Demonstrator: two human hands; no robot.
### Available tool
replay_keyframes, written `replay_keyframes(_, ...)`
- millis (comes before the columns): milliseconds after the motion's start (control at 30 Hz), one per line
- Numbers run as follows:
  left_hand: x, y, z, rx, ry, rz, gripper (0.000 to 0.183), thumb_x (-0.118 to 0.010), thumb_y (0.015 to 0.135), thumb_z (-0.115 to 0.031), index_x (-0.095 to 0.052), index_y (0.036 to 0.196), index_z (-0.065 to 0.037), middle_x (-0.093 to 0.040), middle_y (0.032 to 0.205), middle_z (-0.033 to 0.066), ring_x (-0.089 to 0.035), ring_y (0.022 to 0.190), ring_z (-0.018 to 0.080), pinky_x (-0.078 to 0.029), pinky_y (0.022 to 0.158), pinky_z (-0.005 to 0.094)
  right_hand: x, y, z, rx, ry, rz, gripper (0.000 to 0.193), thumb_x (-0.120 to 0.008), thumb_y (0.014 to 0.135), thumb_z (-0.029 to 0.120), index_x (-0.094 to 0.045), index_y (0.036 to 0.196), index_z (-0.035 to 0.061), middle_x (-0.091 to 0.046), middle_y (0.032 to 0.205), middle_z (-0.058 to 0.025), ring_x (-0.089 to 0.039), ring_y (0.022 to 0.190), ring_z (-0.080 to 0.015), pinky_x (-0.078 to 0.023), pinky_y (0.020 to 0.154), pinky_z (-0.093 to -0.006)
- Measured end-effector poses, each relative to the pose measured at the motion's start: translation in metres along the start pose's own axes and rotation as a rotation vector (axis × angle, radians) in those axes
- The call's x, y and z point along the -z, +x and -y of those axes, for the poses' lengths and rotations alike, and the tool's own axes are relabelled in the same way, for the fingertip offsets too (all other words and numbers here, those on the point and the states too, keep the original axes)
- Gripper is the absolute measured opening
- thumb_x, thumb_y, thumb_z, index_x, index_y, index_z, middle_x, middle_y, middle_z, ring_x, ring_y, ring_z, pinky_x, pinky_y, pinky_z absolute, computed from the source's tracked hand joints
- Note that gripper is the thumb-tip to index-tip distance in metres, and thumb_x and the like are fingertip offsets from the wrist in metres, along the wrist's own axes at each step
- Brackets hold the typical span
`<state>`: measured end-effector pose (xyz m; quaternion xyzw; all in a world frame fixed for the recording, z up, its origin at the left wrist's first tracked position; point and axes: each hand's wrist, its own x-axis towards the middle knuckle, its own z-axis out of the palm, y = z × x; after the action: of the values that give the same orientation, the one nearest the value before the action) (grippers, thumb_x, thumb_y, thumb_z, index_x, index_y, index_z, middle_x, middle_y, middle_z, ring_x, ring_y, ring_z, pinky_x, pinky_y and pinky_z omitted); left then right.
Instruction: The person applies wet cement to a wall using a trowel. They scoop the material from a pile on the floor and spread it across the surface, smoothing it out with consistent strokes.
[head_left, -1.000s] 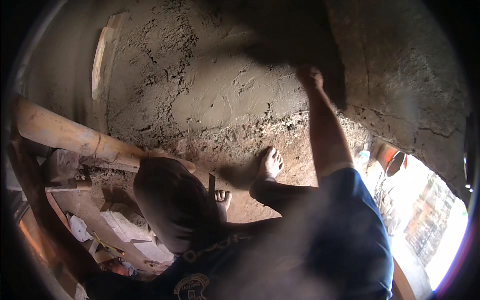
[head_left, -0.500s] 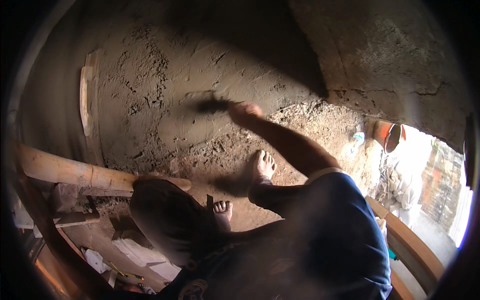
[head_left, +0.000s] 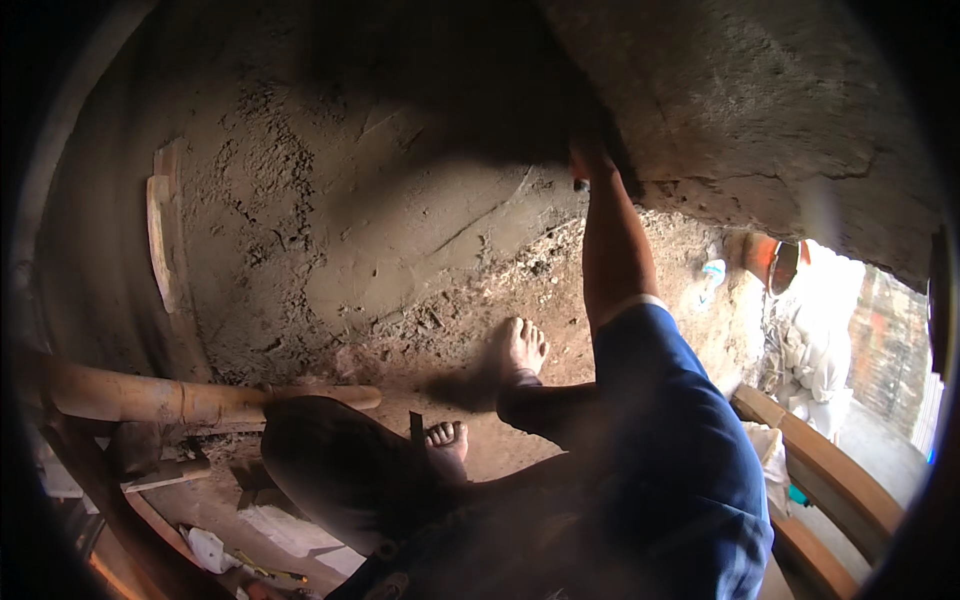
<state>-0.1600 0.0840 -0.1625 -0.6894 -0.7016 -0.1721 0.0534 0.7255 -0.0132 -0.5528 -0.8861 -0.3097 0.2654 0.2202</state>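
- Head view: the right hand (head_left: 592, 165) is in shadow at the right side of the grey mortar (head_left: 345, 270); I cannot tell its grip.
- The mortar spreads ahead of the bare feet (head_left: 524, 345), a wooden strip (head_left: 157, 235) at its left.
- The left forearm (head_left: 110, 500) nears a round pole (head_left: 220, 404); darkness hides that grip.

Looks steeply down from the wearer's head, through the left fisheye of a side-by-side pair, upright and facing forward beyond the bare feet (head_left: 525, 348) to the grey mortar (head_left: 370, 240). Sits close above the dark blue sleeve (head_left: 670, 420), with the ground (head_left: 560, 305) farther off. Spans from a yellowish pole (head_left: 200, 403) at left to a sunlit opening (head_left: 830, 300) at right, bending straight edges toward a dark rim.
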Motion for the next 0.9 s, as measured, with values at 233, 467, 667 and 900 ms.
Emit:
replay_keyframes(233,0.028,0.001,0.001,-0.171,0.031,0.162,0.044,-0.031,0.096,-0.028,-0.033,0.132,-0.002,-0.027,0.141,0.0160,-0.031,0.127,0.0230,-0.014,0.108,0.0347,-0.011,-0.036,0.101,-0.249,0.134,0.418,0.016,-0.055,0.079,0.025,-0.050,0.074,0.0100,-0.048,0.066,-0.0057,-0.049,0.058,-0.0183,-0.039,0.048,-0.0356)
replay_keyframes(467,0.020,0.003,-0.033,-0.712,0.422,0.057,0.059,-0.046,0.089,-0.033,-0.026,0.135,-0.002,-0.029,0.138,0.0167,-0.027,0.128,0.0262,-0.015,0.107,0.0368,-0.057,-0.114,0.162,-0.012,0.128,0.588,0.026,-0.048,0.082,0.028,-0.057,0.082,0.0044,-0.057,0.075,-0.0097,-0.056,0.066,-0.0209,-0.046,0.056,-0.0354)
replay_keyframes(667,0.007,-0.005,-0.106,0.041,-0.314,0.007,0.058,-0.039,0.093,-0.040,-0.031,0.132,0.001,-0.030,0.136,0.0190,-0.030,0.126,0.0277,-0.020,0.104,0.0363,-0.082,-0.142,0.184,0.033,0.155,0.638,0.027,-0.050,0.082,0.031,-0.054,0.075,0.0049,-0.049,0.059,-0.0054,-0.045,0.050,-0.0164,-0.037,0.043,-0.0322)
replay_keyframes(900,0.011,-0.006,-0.079,-0.029,-0.045,0.190,0.051,-0.028,0.096,-0.034,-0.029,0.134,-0.001,-0.024,0.141,0.0165,-0.021,0.131,0.0232,-0.014,0.108,0.0342,0.038,-0.047,0.016,-0.331,0.435,0.377,0.018,-0.053,0.083,0.035,-0.055,0.078,0.0182,-0.036,0.054,0.0045,-0.029,0.043,-0.0096,-0.024,0.039,-0.0271)
